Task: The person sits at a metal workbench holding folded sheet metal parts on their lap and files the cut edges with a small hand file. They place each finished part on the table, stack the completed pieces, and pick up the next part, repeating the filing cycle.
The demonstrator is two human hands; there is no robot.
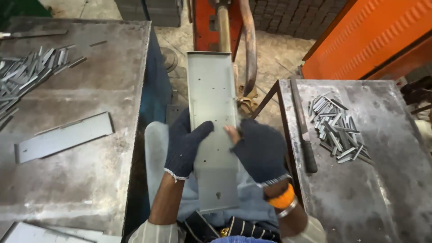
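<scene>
A long grey sheet-metal channel (211, 94) with small holes runs away from me toward an orange machine (211, 22). My left hand (184, 144), in a dark knit glove, grips its left edge with the thumb on top. My right hand (261, 148), in a fingerless dark glove with orange and silver bangles at the wrist, holds the right edge, bare fingertips on the plate. The near end of the channel rests over my lap.
Left steel table (90, 180) carries a flat metal strip (63, 137) and a heap of small metal pieces (24, 76). Right steel table (382, 189) holds another heap of small pieces (337, 128) and a dark rod-like tool (306, 144) along its left edge.
</scene>
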